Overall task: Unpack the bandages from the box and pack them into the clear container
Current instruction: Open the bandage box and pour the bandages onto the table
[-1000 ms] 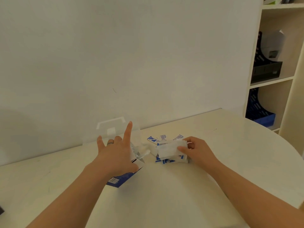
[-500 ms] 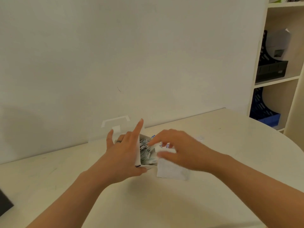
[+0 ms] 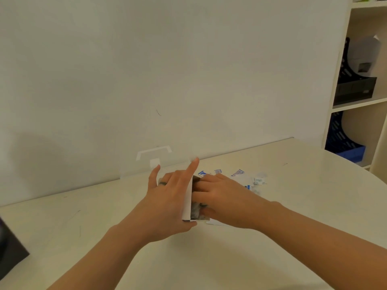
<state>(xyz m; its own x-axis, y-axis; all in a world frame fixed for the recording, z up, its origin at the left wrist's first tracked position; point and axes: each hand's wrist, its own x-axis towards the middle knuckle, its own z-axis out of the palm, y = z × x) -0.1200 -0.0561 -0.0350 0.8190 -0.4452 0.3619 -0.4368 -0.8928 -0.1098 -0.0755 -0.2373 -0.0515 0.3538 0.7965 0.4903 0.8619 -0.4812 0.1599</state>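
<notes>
– Objects from the left edge, please?
– First comes a dark flat-sided object (image 3: 11, 254), cut off by the frame, on the pale cream table (image 3: 188, 266). Further back, close to the wall, stands the clear plastic container (image 3: 134, 167), with a white handle and clasp showing on it.
– And the hands?
– The left hand (image 3: 169, 203) grasps the white cardboard box (image 3: 187, 200) just in front of the container. The thumb is hooked under its near end, the palm is against its side and the forefinger points straight up. The box's open face is turned toward the right hand (image 3: 224, 198), whose fingers reach into it. Whether they pinch anything I cannot tell.
– Where are the bandages?
– Grey-white wrapped bandages (image 3: 196, 210) sit packed inside the box. Loose blue-and-white bandage packets (image 3: 240, 174) lie scattered on the table just behind and right of the right hand, outside the container.
– Farther right?
– A white shelf unit (image 3: 339, 101) holds a black file tray (image 3: 356, 88) above a blue file tray (image 3: 345, 147).
</notes>
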